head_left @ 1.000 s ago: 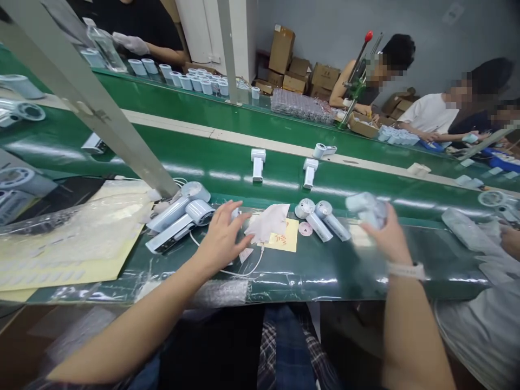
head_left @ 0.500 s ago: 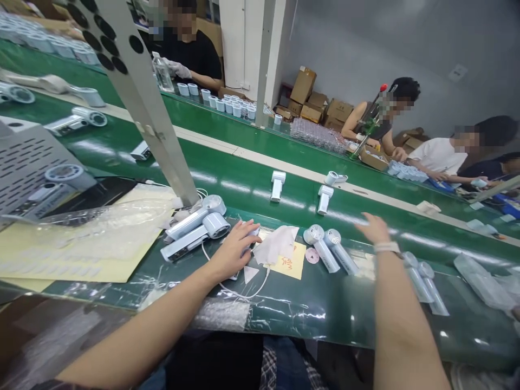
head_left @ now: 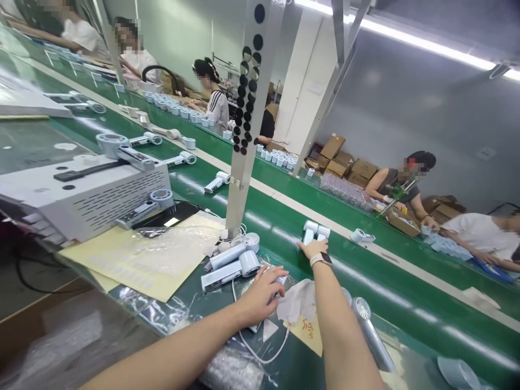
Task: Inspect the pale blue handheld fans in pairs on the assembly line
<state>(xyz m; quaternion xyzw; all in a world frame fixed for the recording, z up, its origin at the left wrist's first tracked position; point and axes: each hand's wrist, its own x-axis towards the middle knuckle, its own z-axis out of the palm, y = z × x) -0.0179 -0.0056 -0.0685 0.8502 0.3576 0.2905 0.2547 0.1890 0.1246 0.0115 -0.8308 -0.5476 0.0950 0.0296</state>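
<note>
My left hand (head_left: 264,295) lies palm down over a light-blue handheld fan (head_left: 283,279) on the bench, fingers spread; most of that fan is hidden beneath it. My right hand (head_left: 313,249) reaches across to the green belt, its fingers closed about the handles of two light-blue handheld fans (head_left: 311,228) lying side by side. Left of my left hand, two more fans (head_left: 227,273) rest together on the bench. A pale cloth (head_left: 298,300) and a yellow note (head_left: 304,330) with red writing sit between my arms.
A metal post (head_left: 239,200) rises from the bench edge. A white vented box (head_left: 122,200) carrying a fan stands left, near yellow sheets (head_left: 170,279) under clear plastic. A white cable (head_left: 264,360) loops near my left wrist. Several co-workers sit across the belt (head_left: 276,219).
The view has swung left. My right hand has moved left and forward onto the belt, and two fans that lay apart there are now side by side. My left hand stays over its fan.
</note>
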